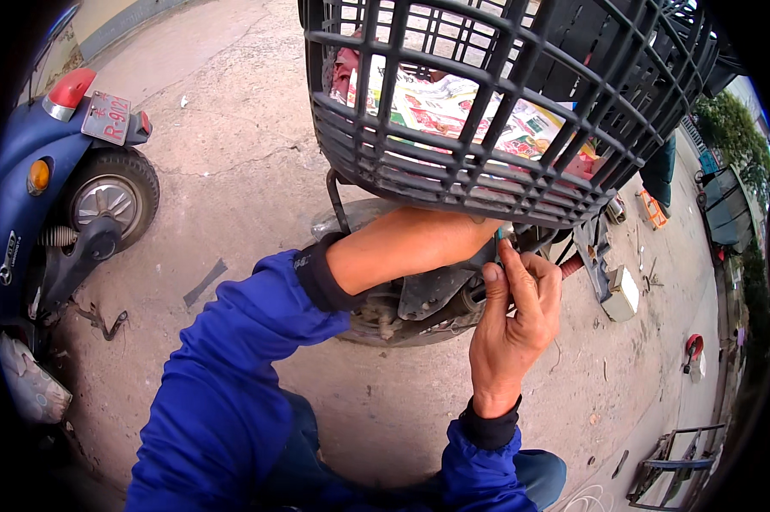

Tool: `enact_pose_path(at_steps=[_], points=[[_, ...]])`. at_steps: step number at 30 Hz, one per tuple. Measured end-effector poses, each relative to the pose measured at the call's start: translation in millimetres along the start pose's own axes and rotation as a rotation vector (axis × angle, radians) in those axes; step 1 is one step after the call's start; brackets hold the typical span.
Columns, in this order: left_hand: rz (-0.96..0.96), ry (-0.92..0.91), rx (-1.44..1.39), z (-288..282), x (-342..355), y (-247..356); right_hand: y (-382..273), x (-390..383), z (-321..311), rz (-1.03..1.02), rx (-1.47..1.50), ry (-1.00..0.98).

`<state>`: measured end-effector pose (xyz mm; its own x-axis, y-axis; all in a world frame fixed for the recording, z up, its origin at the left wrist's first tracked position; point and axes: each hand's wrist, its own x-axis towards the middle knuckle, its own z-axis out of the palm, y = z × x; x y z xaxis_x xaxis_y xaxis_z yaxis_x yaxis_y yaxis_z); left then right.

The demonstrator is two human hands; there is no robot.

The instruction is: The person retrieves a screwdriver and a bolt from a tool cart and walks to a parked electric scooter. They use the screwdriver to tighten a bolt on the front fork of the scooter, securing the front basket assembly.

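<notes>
A black plastic basket (462, 198) stands above a wheel (410, 335) and dark vehicle parts. My left forearm crosses in front of the wheel, and my left hand (468, 225) reaches under the basket's lower edge. The basket hides its fingers. My right hand (521, 316) is raised beside it, thumb and index finger close together at a small whitish and teal piece (504, 233). What exactly lies between those fingertips is too small to make out. Printed papers (436, 101) and a reddish cloth (345, 72) lie inside the basket.
A blue scooter (35, 154) is parked at the left. On the concrete ground to the right are a white box-shaped part (621, 294), an orange item (653, 210) and a red roll-like item (694, 348). A metal frame (677, 465) lies at the lower right.
</notes>
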<state>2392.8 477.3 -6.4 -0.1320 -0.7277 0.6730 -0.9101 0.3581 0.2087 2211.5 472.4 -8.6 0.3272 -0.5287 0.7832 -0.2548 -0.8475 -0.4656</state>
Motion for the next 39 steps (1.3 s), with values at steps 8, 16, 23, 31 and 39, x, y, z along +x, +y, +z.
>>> enact_pose_path(at_steps=[8,16,23,31,39], points=[[0.111,0.349,-0.226,3,-13,3,-6,-5,2,0.087,-0.129,-0.071],[0.183,0.349,-0.162,-15,-24,3,-5,-19,23,0.048,-0.186,0.039],[0.202,0.314,-0.105,-20,-37,0,-7,-38,48,0.070,-0.172,0.135],[0.208,0.299,-0.088,-5,-25,-2,1,-53,60,0.107,-0.178,0.219],[0.220,-0.069,0.471,11,-4,-18,6,-49,62,0.110,0.022,0.217]])
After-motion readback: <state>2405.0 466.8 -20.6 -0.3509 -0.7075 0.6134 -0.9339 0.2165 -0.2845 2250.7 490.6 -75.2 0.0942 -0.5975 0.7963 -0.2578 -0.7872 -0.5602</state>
